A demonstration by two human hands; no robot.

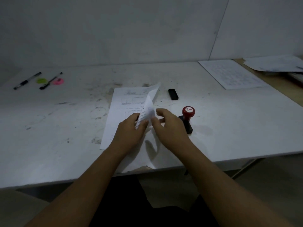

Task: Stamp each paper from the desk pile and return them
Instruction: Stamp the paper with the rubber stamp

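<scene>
- A person's left hand (129, 130) pinches a printed sheet (150, 102), curling it up off a second sheet (118, 108) that lies flat on the desk (65, 128), apparently to part the two.
- The right hand (165, 123), fingers loosely curled, meets the raised edge; blur hides any grip.
- The red-knobbed stamp (188, 112) stands upright just beside it, within ready reach; the paper pile (232, 74) waits far right.

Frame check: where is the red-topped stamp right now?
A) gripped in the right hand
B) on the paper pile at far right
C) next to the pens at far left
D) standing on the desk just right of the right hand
D: the red-topped stamp stands upright on the desk beside the right hand, with no fingers around it, while the left hand holds the lifted sheet.
</scene>
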